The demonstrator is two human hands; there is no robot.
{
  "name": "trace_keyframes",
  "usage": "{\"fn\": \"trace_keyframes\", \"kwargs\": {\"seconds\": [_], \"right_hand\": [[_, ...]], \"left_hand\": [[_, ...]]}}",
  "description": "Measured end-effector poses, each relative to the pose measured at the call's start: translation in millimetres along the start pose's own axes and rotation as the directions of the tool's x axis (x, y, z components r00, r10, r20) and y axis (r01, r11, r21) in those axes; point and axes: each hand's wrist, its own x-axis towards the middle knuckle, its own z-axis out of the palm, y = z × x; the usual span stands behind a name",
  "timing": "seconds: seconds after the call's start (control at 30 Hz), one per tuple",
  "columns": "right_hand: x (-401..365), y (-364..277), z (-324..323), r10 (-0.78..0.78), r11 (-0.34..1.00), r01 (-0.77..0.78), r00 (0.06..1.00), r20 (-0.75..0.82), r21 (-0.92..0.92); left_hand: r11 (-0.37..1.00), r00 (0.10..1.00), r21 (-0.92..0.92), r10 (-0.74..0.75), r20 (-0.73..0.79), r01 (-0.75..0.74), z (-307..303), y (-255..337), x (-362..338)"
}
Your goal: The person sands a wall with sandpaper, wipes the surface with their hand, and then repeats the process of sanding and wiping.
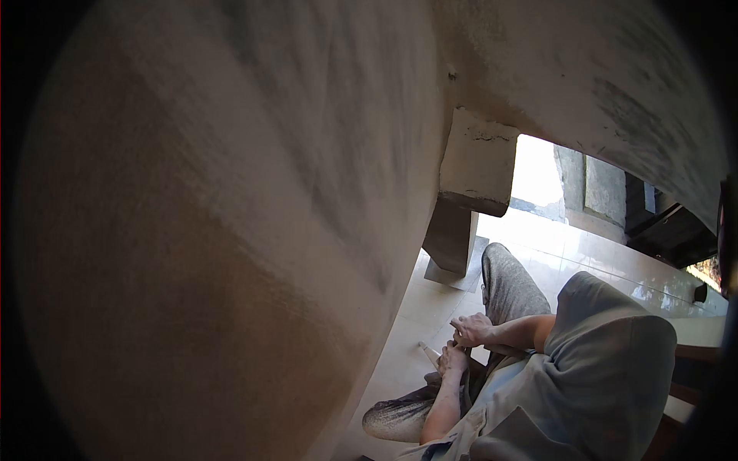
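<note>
My left hand (453, 359) is closed in front of my lap. A pale, slim, stick-like thing (428, 353) sticks out beside its fingers; its kind is too small to make out. Just above it in the picture, my right hand (472, 329) is bent with its fingers drawn together, close against the left hand. Whatever lies between these fingers is hidden. Both forearms are bare and look dusty. Beneath the hands are my bent legs in dusty grey trousers (511, 288).
A big, smeared plaster-like surface (231, 230) fills the left side, very near the camera. A square-edged block (478, 157) juts out above a pale tiled floor (530, 238). Dark furniture-like shapes (669, 223) stand at the right.
</note>
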Motion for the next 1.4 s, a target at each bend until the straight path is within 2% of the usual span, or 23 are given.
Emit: {"fn": "trace_keyframes", "kwargs": {"seconds": [0.13, 0.17, 0.2, 0.23, 0.33, 0.43, 0.5, 0.6, 0.7, 0.83, 0.87, 0.9, 0.97, 1.0, 1.07, 1.17, 1.2, 1.3, 1.33, 1.4], "right_hand": [[-1.5, -0.3, 5.0, -0.001, 1.0, 0.002, 0.999, -0.036, 0.007], [-5.9, 3.8, 6.4, 0.001, 1.0, 0.0, 0.999, -0.05, 0.01], [-8.4, 1.6, 0.8, 0.016, 1.0, -0.016, 1.0, 0.007, -0.014], [-5.8, 3.4, 1.3, 0.003, 1.0, -0.003, 1.0, -0.028, -0.007], [-3.3, 6.5, 15.1, -0.069, 0.997, 0.07, 0.992, -0.104, 0.009], [-5.9, 0.7, 5.2, 0.004, 1.0, -0.004, 1.0, -0.018, 0.013], [-2.1, 4.7, 11.8, -0.02, 1.0, 0.019, 0.998, -0.066, -0.011], [-3.8, 7.8, 18.6, -0.065, 0.996, 0.072, 0.986, -0.153, 0.045], [-3.3, 9.6, 18.2, -0.097, 0.995, 0.095, 0.983, -0.159, -0.019], [-1.7, 7.7, 15.7, -0.068, 0.998, 0.068, 0.988, -0.135, -0.006], [-1.3, 8.7, 14.9, -0.074, 0.997, 0.075, 0.989, -0.126, -0.002], [0.6, 8.7, 9.9, -0.069, 0.995, 0.075, 0.995, -0.074, 0.069], [21.7, 28.9, 33.7, -0.142, 0.947, 0.218, 0.943, -0.301, 0.236], [20.3, 27.9, 30.4, -0.15, 0.916, 0.262, 0.925, -0.348, 0.303], [19.1, 13.5, 7.1, -0.151, 0.832, 0.354, 0.885, -0.441, 0.426], [-8.2, -29.8, -42.7, -0.21, 0.762, 0.403, 0.894, -0.396, 0.506], [-15.4, -40.6, -51.3, -0.281, 0.731, 0.473, 0.866, -0.414, 0.493], [-38.5, -64.6, -76.0, -0.481, 0.754, 0.604, 0.776, -0.409, 0.258], [-47.7, -73.1, -84.5, -0.479, 0.746, 0.593, 0.794, -0.374, 0.304], [-50.9, -74.2, -86.5, -0.525, 0.699, 0.643, 0.759, -0.384, 0.314]], "left_hand": [[1.0, 1.0, 0.013, 0.013, 0.019, -0.013, 6.3, -1.6, 4.2], [1.0, 1.0, 0.003, 0.029, 0.008, -0.029, 12.6, -3.6, 1.0], [0.999, 0.999, -0.011, 0.044, -0.007, -0.044, 15.9, -5.0, -1.3], [0.998, 0.998, -0.031, 0.054, -0.027, -0.055, 12.3, -5.1, 3.2], [1.0, 1.0, 0.026, -0.007, -0.027, 0.008, -2.2, 1.8, -7.1], [1.0, 1.0, -0.007, -0.004, -0.022, 0.004, 3.9, 3.0, -3.7], [0.998, 0.999, -0.054, -0.037, -0.033, 0.035, 9.1, 1.0, 0.1], [0.998, 0.998, -0.027, -0.065, -0.004, 0.064, 7.3, 4.2, -3.8], [0.995, 0.995, -0.04, -0.097, -0.019, 0.096, 4.3, 6.6, -6.1], [0.996, 0.996, -0.023, -0.084, 0.02, 0.084, 23.7, -11.3, 12.9], [0.996, 0.991, -0.004, -0.087, 0.106, 0.088, -6.6, 1.2, -4.1], [0.994, 0.992, -0.024, -0.108, 0.065, 0.109, -23.8, 6.5, -15.8], [0.987, 0.989, -0.067, -0.146, -0.014, 0.145, -43.8, 12.2, -29.3], [0.974, 0.984, -0.155, -0.174, -0.047, 0.165, -52.4, 10.9, -30.9], [0.926, 0.964, -0.326, -0.24, -0.113, 0.192, -68.1, 3.7, -32.9], [0.737, 0.903, -0.674, -0.256, -0.345, -0.049, -67.1, -11.2, -28.6], [0.673, 0.834, -0.714, -0.271, -0.481, -0.193, -79.8, 5.7, -44.3], [0.542, 0.757, -0.757, -0.301, -0.58, -0.365, -73.0, 13.0, -39.1], [0.479, 0.783, -0.806, -0.324, -0.531, -0.349, -85.5, 21.2, -49.6], [0.341, 0.832, -0.887, -0.355, -0.427, -0.31, -110.3, 39.9, -72.7]]}}
